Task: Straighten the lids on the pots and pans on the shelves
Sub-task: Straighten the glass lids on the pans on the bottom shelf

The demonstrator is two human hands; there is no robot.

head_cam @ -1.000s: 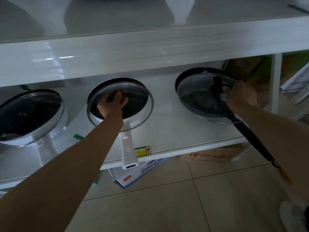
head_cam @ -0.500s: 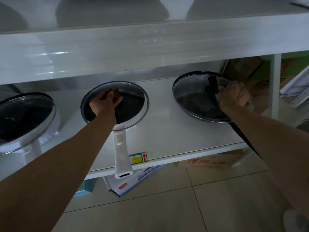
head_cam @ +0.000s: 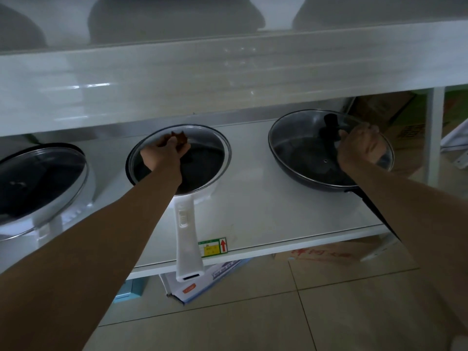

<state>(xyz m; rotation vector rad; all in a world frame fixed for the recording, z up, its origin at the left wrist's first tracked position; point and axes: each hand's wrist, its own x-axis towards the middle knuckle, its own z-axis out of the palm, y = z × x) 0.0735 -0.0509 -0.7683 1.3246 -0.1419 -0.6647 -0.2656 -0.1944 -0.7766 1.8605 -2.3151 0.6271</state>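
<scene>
Three lidded pans stand on the white lower shelf (head_cam: 266,219). My left hand (head_cam: 162,154) grips the knob of the glass lid (head_cam: 207,160) on the middle pan, whose white handle (head_cam: 187,239) sticks out over the shelf's front edge. My right hand (head_cam: 359,148) holds the black handle of the glass lid (head_cam: 304,148) on the dark pan (head_cam: 316,182) at the right; that lid lies flat in the rim. A third glass lid (head_cam: 43,181) sits tilted on a white pan at the left.
An upper shelf board (head_cam: 228,72) overhangs the pans closely. A white post (head_cam: 434,138) bounds the shelf on the right, with cardboard boxes (head_cam: 395,117) behind. Boxes and a booklet (head_cam: 202,277) lie on the tiled floor under the shelf.
Both lids have been shifted back onto their pans and now sit more squarely in the rims. My hands stayed on the knob and the handle; the view moved slightly left and closer.
</scene>
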